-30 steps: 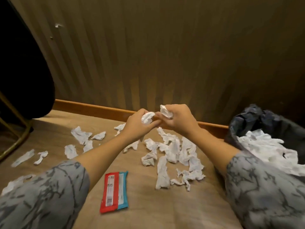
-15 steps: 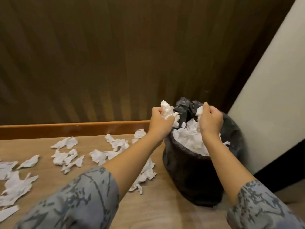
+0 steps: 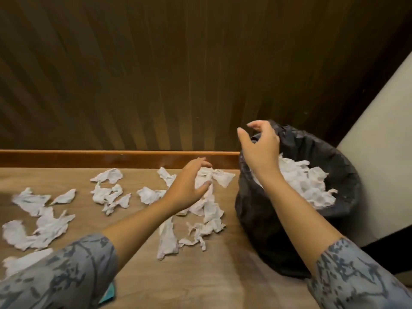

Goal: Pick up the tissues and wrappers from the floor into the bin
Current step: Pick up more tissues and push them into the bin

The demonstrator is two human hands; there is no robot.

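A round bin lined with a black bag stands on the floor at the right, holding a heap of crumpled white tissues. My right hand hovers over the bin's left rim, fingers spread and empty. My left hand is open and empty, low over a cluster of white tissues on the wooden floor just left of the bin. More tissues lie scattered to the left. A corner of a teal wrapper peeks out under my left sleeve.
A wooden skirting board and a brown ribbed wall close off the far side. A cream wall panel stands right behind the bin. Bare wooden floor lies in front of me.
Both hands held crumpled tissues at the bin half a second ago; now both are empty. The left hand has moved left and down over the floor tissues.
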